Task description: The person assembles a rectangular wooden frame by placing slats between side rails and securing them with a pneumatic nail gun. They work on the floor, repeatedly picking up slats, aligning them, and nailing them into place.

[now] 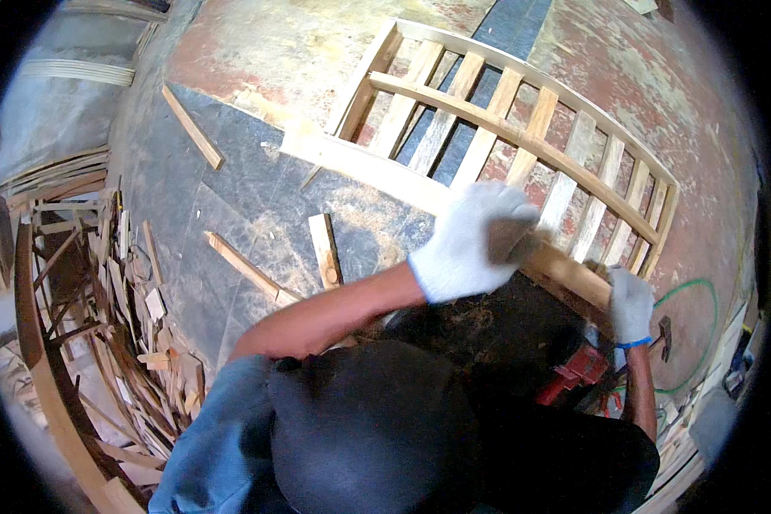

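Observation:
A slatted wooden frame (pixel 510 130) lies on the floor ahead, with several cross slats between its long rails. Along its near side runs a pale board (pixel 368 176), continuing under my hands. My left hand (pixel 480 236), in a white glove, is closed above this board. At its fingers is a brown, blurred shape that I cannot make out. To the right, my gloved right hand (pixel 630 307) grips a wooden board (pixel 578 278) close to its right end. Whether this is the same piece as the near rail is hidden by my left hand.
Loose offcuts (pixel 324 248) and sawdust lie on the floor at left. Scrap wood (pixel 137 343) is heaped at far left. A red tool (pixel 581 368) sits below my right hand, near a hammer (pixel 662 338) and a green hose (pixel 715 317). A black cap (pixel 364 428) covers the lower middle.

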### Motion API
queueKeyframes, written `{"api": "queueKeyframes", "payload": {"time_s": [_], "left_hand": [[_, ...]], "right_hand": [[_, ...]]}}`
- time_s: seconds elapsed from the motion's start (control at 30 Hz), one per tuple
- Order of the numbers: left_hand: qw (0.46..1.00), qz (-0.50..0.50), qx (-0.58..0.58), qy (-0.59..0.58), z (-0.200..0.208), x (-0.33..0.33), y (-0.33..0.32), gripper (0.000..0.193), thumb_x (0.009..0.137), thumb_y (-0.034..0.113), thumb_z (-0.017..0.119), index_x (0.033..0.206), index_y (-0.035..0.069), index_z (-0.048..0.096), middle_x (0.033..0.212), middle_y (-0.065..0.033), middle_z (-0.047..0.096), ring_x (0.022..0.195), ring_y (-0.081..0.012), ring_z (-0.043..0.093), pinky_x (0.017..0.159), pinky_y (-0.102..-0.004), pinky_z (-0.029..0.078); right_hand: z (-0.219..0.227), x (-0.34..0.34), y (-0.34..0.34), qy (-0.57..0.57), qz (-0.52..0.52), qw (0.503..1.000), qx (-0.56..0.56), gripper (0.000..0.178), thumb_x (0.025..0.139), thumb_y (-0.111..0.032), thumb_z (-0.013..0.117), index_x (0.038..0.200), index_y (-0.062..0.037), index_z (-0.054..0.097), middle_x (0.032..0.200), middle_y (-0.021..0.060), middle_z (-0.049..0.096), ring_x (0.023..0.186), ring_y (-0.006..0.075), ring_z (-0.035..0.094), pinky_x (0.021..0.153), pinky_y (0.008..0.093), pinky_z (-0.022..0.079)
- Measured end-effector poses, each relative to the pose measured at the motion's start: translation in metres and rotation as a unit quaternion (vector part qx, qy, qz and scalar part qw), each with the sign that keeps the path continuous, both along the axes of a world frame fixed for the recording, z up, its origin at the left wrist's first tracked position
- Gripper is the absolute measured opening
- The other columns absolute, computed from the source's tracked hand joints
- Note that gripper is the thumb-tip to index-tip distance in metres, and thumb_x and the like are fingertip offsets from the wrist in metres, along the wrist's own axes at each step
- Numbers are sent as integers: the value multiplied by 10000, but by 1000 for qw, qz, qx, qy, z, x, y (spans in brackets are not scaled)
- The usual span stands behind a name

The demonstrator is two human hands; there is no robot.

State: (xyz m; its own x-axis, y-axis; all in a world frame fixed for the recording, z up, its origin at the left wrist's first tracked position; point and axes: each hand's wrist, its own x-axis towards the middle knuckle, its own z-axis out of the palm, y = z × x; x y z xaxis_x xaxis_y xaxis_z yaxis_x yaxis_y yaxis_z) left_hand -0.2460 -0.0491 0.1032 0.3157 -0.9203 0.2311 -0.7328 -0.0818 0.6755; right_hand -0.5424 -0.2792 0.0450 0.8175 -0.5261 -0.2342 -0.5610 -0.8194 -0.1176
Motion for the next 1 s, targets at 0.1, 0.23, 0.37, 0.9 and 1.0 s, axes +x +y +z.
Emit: {"api": "queueKeyframes", "payload": {"time_s": [0.1, 0.23, 0.37, 0.9, 1.0], "left_hand": [[957, -141, 183, -176, -19, 10, -44, 129, 797, 251, 690, 849, 145, 742, 676, -97, 676, 657, -370, 712, 600, -471, 566], [965, -128, 87, -211, -49, 1, -73, 148, 849, 233, 629, 727, 167, 682, 677, -102, 682, 617, -341, 710, 476, -508, 517], [963, -122, 106, -214, -69, -2, -82, 142, 844, 231, 632, 721, 168, 668, 688, -107, 684, 634, -345, 713, 488, -507, 523], [962, -110, 136, -211, -78, 26, -55, 161, 901, 270, 580, 860, 202, 720, 707, -120, 690, 647, -363, 703, 534, -522, 515], [953, -52, 259, -150, -80, 33, -54, 498, 1041, 424, 474, 812, 79, 751, 697, -182, 698, 646, -365, 698, 617, -511, 520]], "right_hand": [[10, -11, -20, -29, -110, 991, 64, 404, 1044, -341, 448, 1035, -35, 711, 988, 252, 704, 904, 457, 676, 787, 505, 516], [-9, -23, -47, -64, -122, 988, 63, 485, 1052, -407, 464, 997, 15, 699, 965, 281, 696, 904, 469, 670, 789, 509, 511], [-15, -16, -58, -19, -143, 985, 95, 513, 1054, -415, 456, 963, 31, 692, 942, 282, 695, 912, 470, 664, 797, 508, 503], [-52, 10, -54, 25, 62, 998, 22, 279, 1029, -249, 489, 1150, -78, 674, 1013, 223, 722, 890, 400, 696, 787, 521, 533], [-33, 66, -31, 100, 47, 994, -2, 346, 998, -185, 498, 1307, -109, 635, 1078, 202, 717, 992, 388, 680, 842, 501, 544]]}}
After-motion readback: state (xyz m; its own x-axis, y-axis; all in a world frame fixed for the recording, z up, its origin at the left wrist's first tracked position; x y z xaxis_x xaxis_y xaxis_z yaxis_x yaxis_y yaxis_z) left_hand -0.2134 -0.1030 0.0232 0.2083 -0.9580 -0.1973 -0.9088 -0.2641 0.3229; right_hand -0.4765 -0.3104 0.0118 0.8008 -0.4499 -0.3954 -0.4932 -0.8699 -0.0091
